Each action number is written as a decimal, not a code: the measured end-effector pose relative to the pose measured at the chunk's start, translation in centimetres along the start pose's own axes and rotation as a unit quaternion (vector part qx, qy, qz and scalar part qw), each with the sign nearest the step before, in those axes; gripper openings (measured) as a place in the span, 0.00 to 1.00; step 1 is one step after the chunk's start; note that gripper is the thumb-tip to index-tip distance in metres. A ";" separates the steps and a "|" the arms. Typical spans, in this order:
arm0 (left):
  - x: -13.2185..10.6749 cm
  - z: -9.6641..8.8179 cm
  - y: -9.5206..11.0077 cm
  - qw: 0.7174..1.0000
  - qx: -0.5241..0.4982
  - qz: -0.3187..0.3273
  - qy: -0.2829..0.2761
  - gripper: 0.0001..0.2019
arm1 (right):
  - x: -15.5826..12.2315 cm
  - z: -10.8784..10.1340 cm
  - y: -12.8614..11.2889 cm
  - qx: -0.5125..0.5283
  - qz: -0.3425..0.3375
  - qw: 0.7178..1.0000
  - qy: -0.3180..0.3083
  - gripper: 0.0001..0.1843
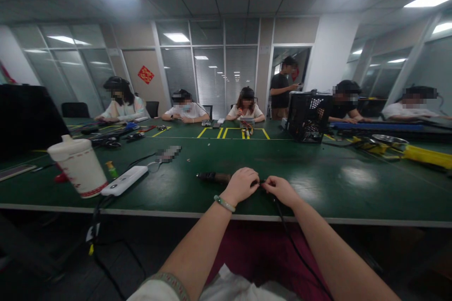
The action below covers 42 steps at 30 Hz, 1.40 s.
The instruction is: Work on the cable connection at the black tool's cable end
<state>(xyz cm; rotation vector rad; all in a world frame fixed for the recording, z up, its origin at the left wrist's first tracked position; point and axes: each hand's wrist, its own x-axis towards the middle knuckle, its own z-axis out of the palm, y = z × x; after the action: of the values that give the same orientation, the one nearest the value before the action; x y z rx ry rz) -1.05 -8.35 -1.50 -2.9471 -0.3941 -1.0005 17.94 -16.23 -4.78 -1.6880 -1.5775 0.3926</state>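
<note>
A dark, slim electric screwdriver [213, 177] lies low over the front of the green table, its tip pointing left. My left hand [242, 184] is closed around its rear part, so much of the body is hidden. Just to the right, my right hand [281, 190] pinches the end of a black cable [287, 229] at the tool's back end. The cable drops from there over the table edge, past my lap. Whether its plug sits fully in the tool I cannot tell.
On the left stand a white cup [78, 167], a white power strip [125, 180] and a small green-and-yellow bottle [111, 169]. A black computer case [308, 116] is at the back right, near yellow parts [425, 156]. Several people sit across the table [169, 200]; one stands behind.
</note>
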 end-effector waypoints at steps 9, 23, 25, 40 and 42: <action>0.0 0.1 0.1 1.000 0.004 -0.002 -0.005 0.06 | -0.1 -0.1 -0.2 -0.005 -0.003 1.000 -0.001 0.13; 0.1 0.1 0.1 1.000 0.012 -0.002 -0.007 0.07 | 0.0 0.0 0.0 0.011 0.001 1.000 -0.006 0.13; 0.1 0.1 0.2 1.000 0.012 -0.008 -0.004 0.06 | 0.0 0.0 0.0 0.012 0.002 1.000 -0.007 0.13; 0.0 0.0 0.2 1.000 0.005 -0.012 0.010 0.05 | -0.1 -0.1 0.0 0.009 -0.001 1.000 -0.005 0.13; 0.0 0.0 0.1 1.000 0.006 -0.012 0.007 0.03 | -0.1 -0.1 0.0 0.009 -0.001 1.000 -0.006 0.13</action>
<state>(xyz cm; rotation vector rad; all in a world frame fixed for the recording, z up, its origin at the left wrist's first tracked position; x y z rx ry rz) -1.00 -8.45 -1.54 -2.9289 -0.4359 -1.0176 17.98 -16.35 -4.70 -1.6735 -1.5795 0.4172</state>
